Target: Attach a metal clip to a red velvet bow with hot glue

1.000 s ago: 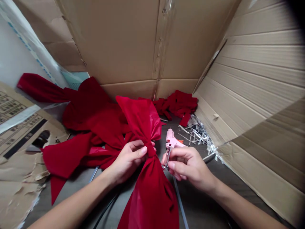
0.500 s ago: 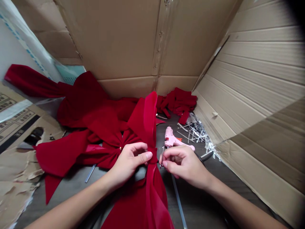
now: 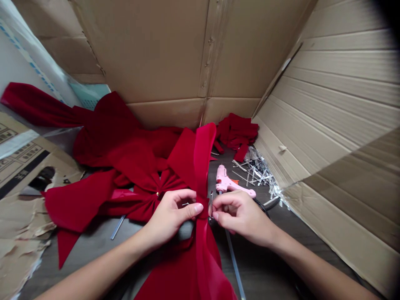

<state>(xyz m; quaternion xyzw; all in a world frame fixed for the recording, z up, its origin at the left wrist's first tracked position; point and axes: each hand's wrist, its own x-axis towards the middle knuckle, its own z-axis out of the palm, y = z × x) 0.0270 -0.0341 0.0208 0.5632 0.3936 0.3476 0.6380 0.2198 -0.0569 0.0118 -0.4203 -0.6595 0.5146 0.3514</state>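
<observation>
My left hand (image 3: 170,214) pinches the gathered middle of a red fabric bow (image 3: 195,160), thumb and fingers closed on the cloth. The bow stands on edge, one loop rising away from me and the other falling toward the bottom of the view. My right hand (image 3: 239,212) is closed on a thin silver wire tie (image 3: 211,203) held right against the bow's pinched middle. A finished red bow (image 3: 146,185) lies flat on the table just left of my hands.
A pink glue gun (image 3: 229,183) lies beyond my right hand, with a glue stick (image 3: 234,262) below it. Silver wire ties (image 3: 259,171) are heaped at the right. Folded red cloth (image 3: 237,133) sits at the back. Cardboard walls (image 3: 337,108) enclose the table; torn cardboard (image 3: 21,233) lies left.
The bow has turned from flat-on to edge-on. Both hands have shifted slightly, and my right hand has brought the wire tie closer to the pinched middle.
</observation>
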